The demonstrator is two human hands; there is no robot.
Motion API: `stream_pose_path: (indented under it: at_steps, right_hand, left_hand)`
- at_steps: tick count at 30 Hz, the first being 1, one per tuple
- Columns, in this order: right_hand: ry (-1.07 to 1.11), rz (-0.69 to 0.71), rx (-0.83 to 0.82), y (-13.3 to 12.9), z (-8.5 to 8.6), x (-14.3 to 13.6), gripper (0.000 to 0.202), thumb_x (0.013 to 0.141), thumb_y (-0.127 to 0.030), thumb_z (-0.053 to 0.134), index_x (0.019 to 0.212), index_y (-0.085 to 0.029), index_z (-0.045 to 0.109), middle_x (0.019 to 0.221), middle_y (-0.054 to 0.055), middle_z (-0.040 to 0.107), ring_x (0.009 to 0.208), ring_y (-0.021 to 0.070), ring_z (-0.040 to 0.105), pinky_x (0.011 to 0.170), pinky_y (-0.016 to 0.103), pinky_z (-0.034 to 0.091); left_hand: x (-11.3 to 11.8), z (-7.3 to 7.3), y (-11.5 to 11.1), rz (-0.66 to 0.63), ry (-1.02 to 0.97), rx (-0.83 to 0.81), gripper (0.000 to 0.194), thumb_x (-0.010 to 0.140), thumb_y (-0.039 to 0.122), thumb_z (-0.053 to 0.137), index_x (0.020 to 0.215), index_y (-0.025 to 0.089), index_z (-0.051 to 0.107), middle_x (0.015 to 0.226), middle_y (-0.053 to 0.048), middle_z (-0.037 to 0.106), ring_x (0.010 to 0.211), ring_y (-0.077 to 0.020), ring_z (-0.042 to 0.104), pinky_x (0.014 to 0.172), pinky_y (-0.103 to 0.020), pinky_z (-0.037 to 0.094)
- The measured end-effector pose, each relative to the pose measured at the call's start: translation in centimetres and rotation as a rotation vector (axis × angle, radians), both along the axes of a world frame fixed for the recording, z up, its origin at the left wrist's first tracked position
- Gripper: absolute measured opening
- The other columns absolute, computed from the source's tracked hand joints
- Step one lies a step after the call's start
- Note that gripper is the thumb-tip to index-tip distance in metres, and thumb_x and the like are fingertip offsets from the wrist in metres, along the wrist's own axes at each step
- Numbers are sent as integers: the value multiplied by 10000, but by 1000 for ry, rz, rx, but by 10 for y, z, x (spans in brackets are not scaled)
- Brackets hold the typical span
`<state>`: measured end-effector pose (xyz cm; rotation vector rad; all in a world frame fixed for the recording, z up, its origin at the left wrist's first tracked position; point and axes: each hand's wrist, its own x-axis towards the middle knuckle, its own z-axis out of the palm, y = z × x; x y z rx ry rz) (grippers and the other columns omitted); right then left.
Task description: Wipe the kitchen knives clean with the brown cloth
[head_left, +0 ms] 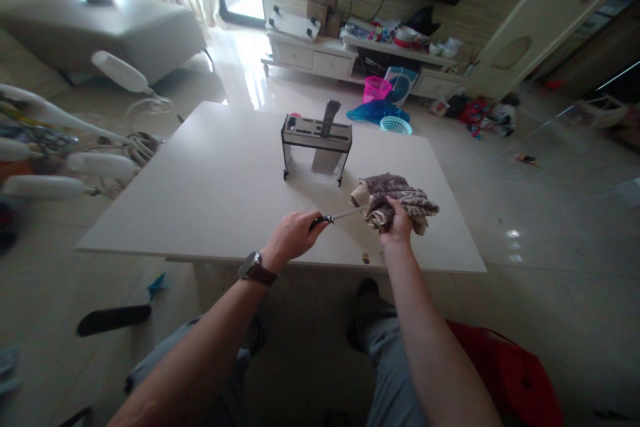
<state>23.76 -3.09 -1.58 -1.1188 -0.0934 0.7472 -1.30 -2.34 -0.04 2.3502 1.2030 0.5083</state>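
Note:
My left hand [295,235], with a watch on its wrist, is closed round the black handle of a sharpening steel [350,212]. The thin grey rod points right, and its tip is hidden at the cloth. My right hand [397,225] grips a bunched brown and beige cloth [395,193] above the table's front right part. Behind both hands a knife block [317,132] stands upright on the white table [210,187]. One cleaver [330,119] sits in it, its dark handle up and its broad blade showing below the top.
A small dark-yellow object [365,258] lies by the table's front edge. Beyond the table are a pink basket [376,89], a pale blue basket [396,125] and a TV cabinet [330,65]. A red bag [510,373] lies at the lower right, beside my leg.

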Motion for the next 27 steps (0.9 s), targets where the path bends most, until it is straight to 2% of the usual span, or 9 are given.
stream_pose_path:
  at_steps: [3, 7, 16, 19, 24, 27]
  right_hand:
    - [1, 11, -3, 1, -3, 9, 240, 678, -214, 793, 883, -187, 672, 862, 6, 788, 737, 181, 758, 545, 254, 631]
    - [-48, 20, 16, 2, -5, 15, 188, 719, -239, 761, 878, -206, 666, 843, -2, 788, 741, 178, 766, 555, 247, 637]
    - [-49, -54, -11, 1, -4, 22, 188, 711, -213, 749, 873, -212, 653, 850, -8, 787, 742, 181, 767, 563, 253, 641]
    - [-59, -30, -14, 0, -2, 19, 189, 714, -221, 749, 874, -204, 650, 845, -6, 785, 723, 181, 762, 532, 250, 627]
    - [-12, -93, -40, 0, 0, 13, 247, 678, -196, 768, 900, -201, 658, 870, -16, 790, 708, 169, 755, 516, 238, 614]
    - [-54, -25, -17, 0, 0, 12, 197, 709, -252, 768, 859, -198, 652, 829, -5, 784, 710, 174, 755, 529, 240, 617]
  left_hand:
    - [0, 1, 0, 0, 6, -3, 398, 1046, 504, 455, 968, 219, 721, 825, -89, 750, 710, -217, 659, 619, -326, 308]
    - [-1, 2, 1, -9, 12, -15, 398, 1045, 498, 456, 981, 221, 734, 828, -93, 752, 718, -220, 665, 621, -321, 324]
    - [-4, 3, 1, -11, 10, 6, 382, 1042, 486, 470, 981, 218, 735, 852, -95, 766, 731, -218, 676, 619, -324, 324]
    - [-4, 4, 0, -5, 19, 5, 370, 1039, 479, 480, 973, 218, 733, 844, -91, 765, 726, -220, 675, 616, -330, 318]
    - [-6, 4, -1, 8, 37, 9, 358, 1032, 479, 487, 967, 224, 731, 850, -91, 764, 737, -222, 679, 614, -327, 319]
    - [-6, 4, -1, 13, 37, 8, 370, 1034, 486, 478, 967, 223, 729, 847, -95, 761, 736, -224, 679, 618, -326, 327]
